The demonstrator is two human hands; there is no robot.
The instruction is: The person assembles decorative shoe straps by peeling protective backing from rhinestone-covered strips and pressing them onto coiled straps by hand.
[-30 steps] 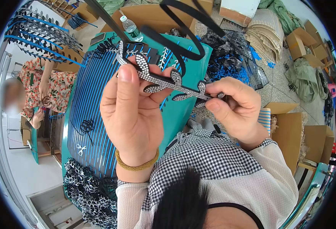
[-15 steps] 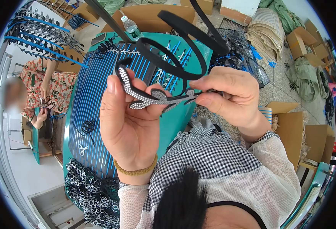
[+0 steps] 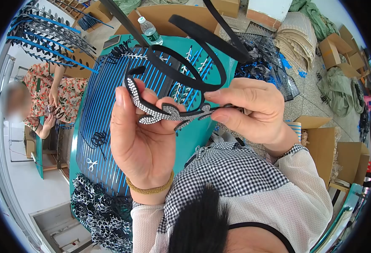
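A black leaf-shaped strip covered in small silvery stones [image 3: 151, 110] is stretched between my two hands above the green table [image 3: 194, 135]. Its curved left part lies against the fingers of my left hand [image 3: 141, 135], whose thumb stands upright beside it. My right hand [image 3: 253, 109] pinches the thin right end between thumb and forefinger. A black ribbon [image 3: 172, 76] loops in the air above the strip and comes down near my right fingertips. Where the ribbon joins the strip is hidden.
Blue strips on a dark board [image 3: 105, 126], scissors [image 3: 92, 164] and a heap of leafy trims [image 3: 97, 211] lie on the table. A water bottle [image 3: 151, 33] stands at its far edge. A co-worker [image 3: 54, 92] sits at the left. Cardboard boxes [image 3: 320, 143] are at the right.
The stone-covered strip has turned from slanting down to the right, its left end now bent upward. The ribbon loops have swung and widened. My right hand has moved slightly left.
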